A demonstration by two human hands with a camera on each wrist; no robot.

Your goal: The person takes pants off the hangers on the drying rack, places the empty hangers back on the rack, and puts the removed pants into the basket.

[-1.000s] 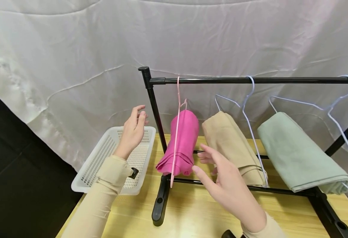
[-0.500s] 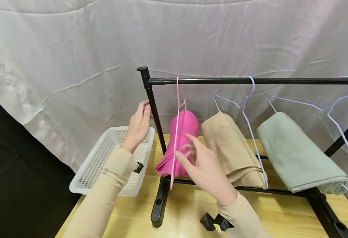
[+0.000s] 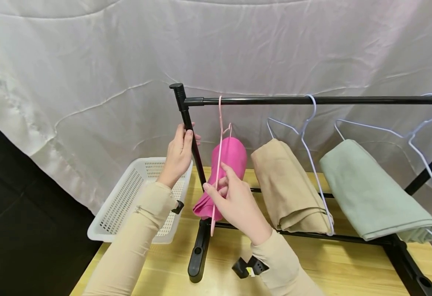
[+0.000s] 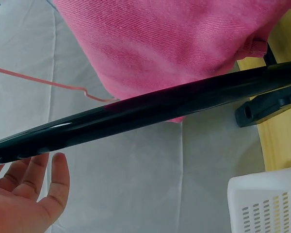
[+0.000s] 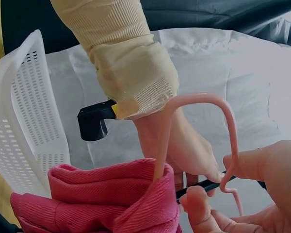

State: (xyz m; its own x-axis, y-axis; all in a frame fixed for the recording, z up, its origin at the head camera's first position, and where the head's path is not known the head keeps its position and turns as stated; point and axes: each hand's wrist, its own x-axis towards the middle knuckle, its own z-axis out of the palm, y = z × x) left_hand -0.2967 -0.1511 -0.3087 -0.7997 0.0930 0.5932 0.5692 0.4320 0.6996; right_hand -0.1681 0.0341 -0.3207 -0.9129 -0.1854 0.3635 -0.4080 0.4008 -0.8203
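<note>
A pink hanger (image 5: 166,131) with a folded magenta cloth (image 3: 234,150) over it hangs at the left end of a black rack. My right hand (image 3: 238,201) is in front of the cloth, thumb left of the hanger's near arm and forefinger right of it. In the right wrist view the thumb tip overlaps the hanger wire and the fingers are parted. My left hand (image 3: 179,158) is at the rack's upright post (image 4: 136,114), its fingers reaching behind it and fingertips showing on the far side. In the left wrist view its thumb (image 4: 59,179) stands up beside the post.
A white perforated basket (image 3: 103,234) stands on the wooden table (image 3: 216,263), left of the rack. Right along the top rail (image 3: 253,100), lilac hangers hold a beige cloth (image 3: 290,185) and a pale green cloth (image 3: 371,193). A grey curtain (image 3: 90,61) hangs behind.
My left hand has moved right, from over the basket to the rack's post. My right hand has moved left, from beside the beige cloth to the pink hanger. The cloths stay in place.
</note>
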